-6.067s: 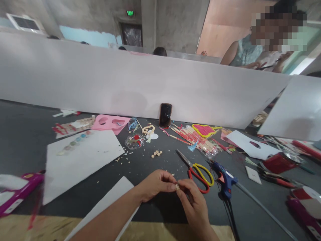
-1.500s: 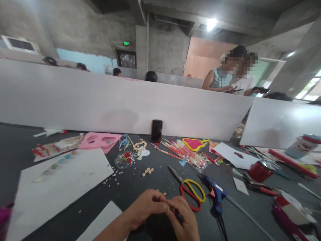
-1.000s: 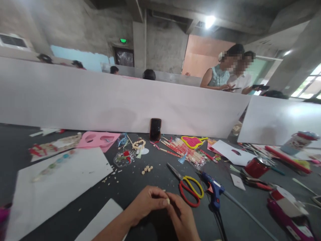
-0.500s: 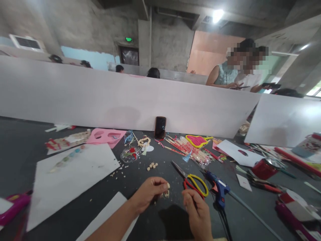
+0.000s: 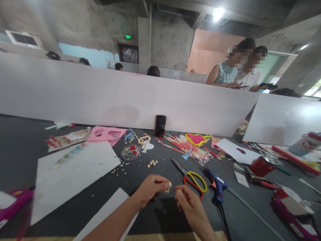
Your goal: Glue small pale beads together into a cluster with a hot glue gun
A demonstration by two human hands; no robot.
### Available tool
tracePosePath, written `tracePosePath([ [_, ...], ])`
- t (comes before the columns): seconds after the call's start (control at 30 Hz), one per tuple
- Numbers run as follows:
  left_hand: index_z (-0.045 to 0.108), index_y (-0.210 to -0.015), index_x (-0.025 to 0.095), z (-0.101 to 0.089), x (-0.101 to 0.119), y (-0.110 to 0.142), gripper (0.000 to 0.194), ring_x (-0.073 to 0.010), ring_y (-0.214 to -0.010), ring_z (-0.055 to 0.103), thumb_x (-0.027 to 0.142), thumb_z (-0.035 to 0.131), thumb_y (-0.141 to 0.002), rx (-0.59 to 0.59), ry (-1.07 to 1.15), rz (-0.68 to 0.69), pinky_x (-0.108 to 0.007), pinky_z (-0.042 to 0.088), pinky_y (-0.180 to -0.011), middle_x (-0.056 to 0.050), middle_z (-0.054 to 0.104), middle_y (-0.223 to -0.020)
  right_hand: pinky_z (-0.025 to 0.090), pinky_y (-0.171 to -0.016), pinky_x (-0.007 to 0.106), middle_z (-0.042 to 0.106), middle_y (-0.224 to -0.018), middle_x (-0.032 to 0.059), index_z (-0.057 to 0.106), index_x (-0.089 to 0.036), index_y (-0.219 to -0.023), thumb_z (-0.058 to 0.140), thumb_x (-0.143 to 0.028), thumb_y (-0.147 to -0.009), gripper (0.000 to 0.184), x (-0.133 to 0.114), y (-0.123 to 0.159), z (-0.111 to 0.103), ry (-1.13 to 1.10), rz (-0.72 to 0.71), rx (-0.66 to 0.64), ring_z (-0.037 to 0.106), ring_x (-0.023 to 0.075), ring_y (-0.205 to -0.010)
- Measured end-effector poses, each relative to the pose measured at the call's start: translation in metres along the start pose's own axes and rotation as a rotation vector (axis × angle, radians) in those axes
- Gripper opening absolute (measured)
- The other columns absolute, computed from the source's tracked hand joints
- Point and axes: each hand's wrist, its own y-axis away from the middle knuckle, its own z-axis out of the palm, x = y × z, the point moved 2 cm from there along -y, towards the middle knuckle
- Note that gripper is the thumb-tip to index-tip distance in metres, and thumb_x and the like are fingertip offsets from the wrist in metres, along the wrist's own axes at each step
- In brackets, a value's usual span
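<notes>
My left hand (image 5: 150,189) is pinched shut on a few small cream beads (image 5: 168,187) that hang from its fingertips, low over the dark table (image 5: 22,147). My right hand (image 5: 187,202) is just right of them, fingers curled and pinched together; I cannot make out what it holds, perhaps a thin thread. The two hands are a short gap apart. Red and yellow scissors (image 5: 192,175) lie just beyond my right hand, and a blue glue gun (image 5: 217,185) lies beside them.
A white sheet (image 5: 72,174) lies to the left, another white sheet (image 5: 105,217) under my left forearm. Loose beads (image 5: 152,163), a bead string (image 5: 144,139), a phone (image 5: 160,125), packed sticks (image 5: 190,149) and a red tin (image 5: 260,166) lie around. A white partition (image 5: 100,97) backs the table; people stand behind it.
My hands were joined around the beads a second ago; they have come apart, with the beads left in the left hand. The right hand has since come back closer to the left.
</notes>
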Motion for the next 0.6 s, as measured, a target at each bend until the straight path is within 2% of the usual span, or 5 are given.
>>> tracePosePath([
  [0.17,0.072,-0.078,0.012,0.000,0.008,0.001,0.035,-0.0140,-0.065,0.051,0.043,0.066,-0.064,-0.012,-0.222,0.154,-0.022,0.036,-0.061,-0.003,0.065,-0.069,0.036,-0.041,0.020,0.050,-0.061,-0.0026,0.057,-0.016,-0.076,0.053,-0.049,-0.076,0.033,-0.005,-0.006,0.009,-0.031,0.008,0.002,0.045,0.0091,-0.047],
  [0.33,0.072,-0.080,0.013,0.000,0.009,0.000,0.034,-0.0153,-0.067,0.054,0.043,0.063,-0.068,-0.008,-0.339,0.217,-0.021,0.038,-0.060,-0.004,0.066,-0.071,0.033,-0.040,0.019,0.048,-0.057,-0.0040,0.058,-0.016,-0.074,0.058,-0.046,-0.073,0.030,-0.004,-0.009,0.010,-0.041,0.024,0.010,0.043,0.0081,-0.044],
  [0.5,0.070,-0.084,0.012,0.001,0.004,-0.001,0.033,-0.0166,-0.070,0.056,0.039,0.065,-0.066,0.013,-0.261,0.203,-0.023,0.041,-0.065,-0.005,0.068,-0.076,0.031,-0.040,0.020,0.049,-0.056,-0.0040,0.054,-0.016,-0.070,0.055,-0.048,-0.075,0.032,0.001,-0.012,0.011,-0.061,0.020,-0.001,0.041,0.0073,-0.042],
  [0.6,0.069,-0.087,0.013,0.003,0.003,-0.001,0.033,-0.0174,-0.075,0.057,0.038,0.066,-0.066,-0.021,-0.202,0.216,-0.024,0.042,-0.070,-0.005,0.068,-0.081,0.031,-0.040,0.020,0.046,-0.055,-0.0050,0.052,-0.017,-0.069,0.054,-0.047,-0.076,0.031,0.004,-0.012,0.012,-0.074,0.010,-0.015,0.040,0.0072,-0.043],
])
